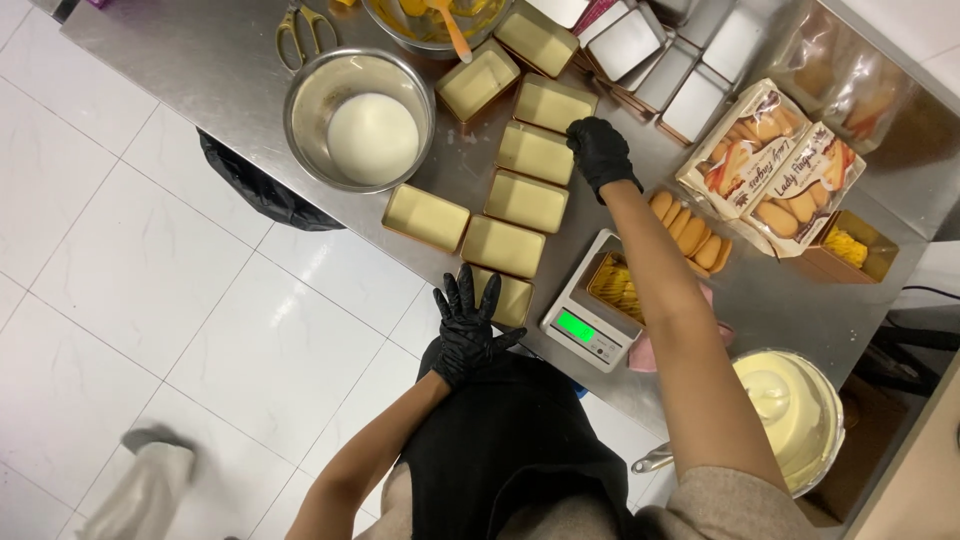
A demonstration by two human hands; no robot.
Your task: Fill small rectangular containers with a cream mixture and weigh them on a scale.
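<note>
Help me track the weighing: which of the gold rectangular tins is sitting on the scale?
The tin on the white scale, under the right forearm; it alone shows yellow pieces, not smooth cream.

Bright, even, coming from overhead. Soft sheen across the steel counter (230, 60), no hard glare. Washed-out white on the milk in the steel bowl (372, 135). Green glow off the scale display (575, 325). Faint reflections on the pale floor tiles (150, 270), only short, soft shadows beside the gold tins (502, 245). Sharp through the middle. Blurred by motion at lower left, a grey shape (140, 485) smeared. Slightly bent lines toward the edges, wide-angle. Black gloves nearly without detail.
</note>
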